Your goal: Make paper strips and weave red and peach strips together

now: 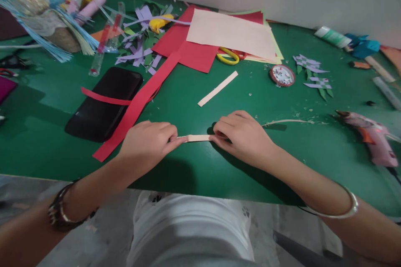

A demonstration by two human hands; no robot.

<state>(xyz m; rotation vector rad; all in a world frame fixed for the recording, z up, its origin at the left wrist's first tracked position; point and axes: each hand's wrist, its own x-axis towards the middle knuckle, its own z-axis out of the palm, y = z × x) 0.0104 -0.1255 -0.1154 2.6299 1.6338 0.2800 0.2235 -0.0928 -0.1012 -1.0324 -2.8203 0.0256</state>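
A narrow pale paper strip (199,138) is stretched between my two hands, just over the near part of the green table. My left hand (148,139) pinches its left end between thumb and fingers. My right hand (242,135) has its fingers closed on the strip's right part, and a thin strip end trails out beyond that hand to the right. A second short pale strip (218,89) lies flat on the table beyond my hands. Close to my left hand, a long red paper strip (134,110) runs slantwise across a black phone (105,106).
Pale and red sheets (232,29) lie at the back, with yellow-handled scissors (229,56) partly under them. A pink glue gun (371,135) rests at the right. Near it are a small round dish (282,75) and woven paper pieces (313,71). Purple paper scraps (138,52) cluster at the back left.
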